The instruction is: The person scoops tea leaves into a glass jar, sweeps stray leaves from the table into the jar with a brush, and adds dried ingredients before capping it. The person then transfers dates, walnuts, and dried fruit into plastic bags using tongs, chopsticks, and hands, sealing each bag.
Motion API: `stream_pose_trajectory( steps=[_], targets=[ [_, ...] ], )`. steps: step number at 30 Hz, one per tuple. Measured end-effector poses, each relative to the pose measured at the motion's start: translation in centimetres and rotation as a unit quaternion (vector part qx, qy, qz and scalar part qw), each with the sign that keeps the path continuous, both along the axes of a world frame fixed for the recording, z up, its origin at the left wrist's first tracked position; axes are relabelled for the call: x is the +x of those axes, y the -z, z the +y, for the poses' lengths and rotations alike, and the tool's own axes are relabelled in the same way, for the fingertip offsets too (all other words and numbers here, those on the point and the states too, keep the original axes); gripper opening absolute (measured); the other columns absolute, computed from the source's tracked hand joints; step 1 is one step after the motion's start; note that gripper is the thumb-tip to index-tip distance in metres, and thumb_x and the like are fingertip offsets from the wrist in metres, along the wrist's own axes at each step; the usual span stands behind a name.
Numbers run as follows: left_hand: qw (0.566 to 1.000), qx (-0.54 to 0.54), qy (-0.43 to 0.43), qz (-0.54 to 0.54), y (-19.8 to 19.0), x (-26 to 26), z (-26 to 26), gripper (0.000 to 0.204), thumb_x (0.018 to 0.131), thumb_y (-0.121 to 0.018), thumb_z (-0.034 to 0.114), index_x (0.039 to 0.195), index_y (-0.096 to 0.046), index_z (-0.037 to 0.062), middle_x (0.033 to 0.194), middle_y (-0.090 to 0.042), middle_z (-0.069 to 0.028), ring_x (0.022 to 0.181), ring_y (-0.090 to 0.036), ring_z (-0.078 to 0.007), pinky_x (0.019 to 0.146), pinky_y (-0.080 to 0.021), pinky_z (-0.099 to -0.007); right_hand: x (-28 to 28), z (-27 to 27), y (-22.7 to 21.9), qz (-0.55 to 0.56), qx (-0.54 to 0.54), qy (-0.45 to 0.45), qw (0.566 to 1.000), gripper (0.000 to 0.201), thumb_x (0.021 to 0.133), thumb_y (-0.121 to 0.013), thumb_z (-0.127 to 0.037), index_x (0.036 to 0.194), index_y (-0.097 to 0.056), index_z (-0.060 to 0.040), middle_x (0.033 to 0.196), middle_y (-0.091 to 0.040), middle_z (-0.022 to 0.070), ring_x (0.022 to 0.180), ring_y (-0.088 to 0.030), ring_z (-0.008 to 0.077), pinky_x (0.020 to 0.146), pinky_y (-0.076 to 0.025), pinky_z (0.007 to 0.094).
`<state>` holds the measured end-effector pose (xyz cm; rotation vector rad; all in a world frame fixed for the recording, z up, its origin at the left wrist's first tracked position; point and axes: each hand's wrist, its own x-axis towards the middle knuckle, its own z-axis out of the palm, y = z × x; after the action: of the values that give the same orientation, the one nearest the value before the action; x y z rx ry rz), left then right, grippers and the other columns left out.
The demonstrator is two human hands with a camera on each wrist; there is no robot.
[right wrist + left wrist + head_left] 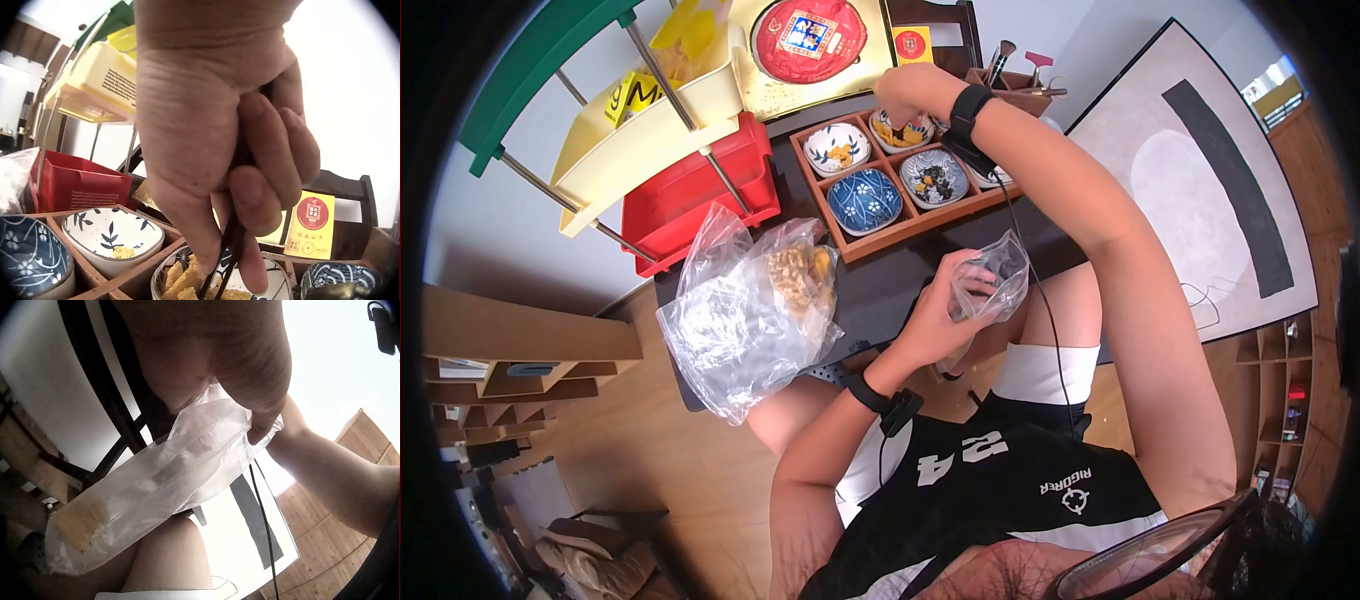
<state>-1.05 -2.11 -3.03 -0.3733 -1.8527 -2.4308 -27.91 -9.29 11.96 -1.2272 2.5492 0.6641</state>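
My right hand (915, 90) reaches over the wooden divided tray (945, 214) and holds a pair of dark chopsticks (230, 250). Their tips are down in a patterned bowl (161, 282) among crumbly yellow snack pieces (183, 280). Low in front of the table, my left hand (945, 310) grips the mouth of a clear plastic bag (150, 478); a yellowish lump (84, 522) shows at its bottom. Nearby compartments hold a white leaf-patterned bowl (836, 140) with yellow crumbs, a blue flowered bowl (865, 202) and a bowl (933, 180) with dark and yellow bits.
Left of the tray lies a large clear bag (735, 330) with nutty snack pieces (792, 280). Behind it stands a rack with a red bin (700, 205) and a cream bin (650, 150). A gold box (870, 75) lies beyond the tray. A thin cable (1040, 290) hangs from the right wrist.
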Motion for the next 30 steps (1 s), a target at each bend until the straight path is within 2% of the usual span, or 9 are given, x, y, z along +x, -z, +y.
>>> stream_pose_trajectory(
  steps=[30],
  targets=[
    [1.000,-0.017,-0.003,-0.002,-0.37,0.04,-0.08,0.073,0.089,-0.074,-0.004,0.149,-0.033,0.0074,0.127,-0.058,-0.0131,0.116,-0.063,-0.0199,0.099,-0.053,-0.0360,0.06,-0.04,0.56,0.033,-0.028,-0.026,0.999,0.016,0.079,-0.065,-0.007,0.087,-0.079,-0.0037,0.079,-0.077,0.0088,0.068,-0.074,0.0214,0.064,-0.057,0.0367]
  ],
)
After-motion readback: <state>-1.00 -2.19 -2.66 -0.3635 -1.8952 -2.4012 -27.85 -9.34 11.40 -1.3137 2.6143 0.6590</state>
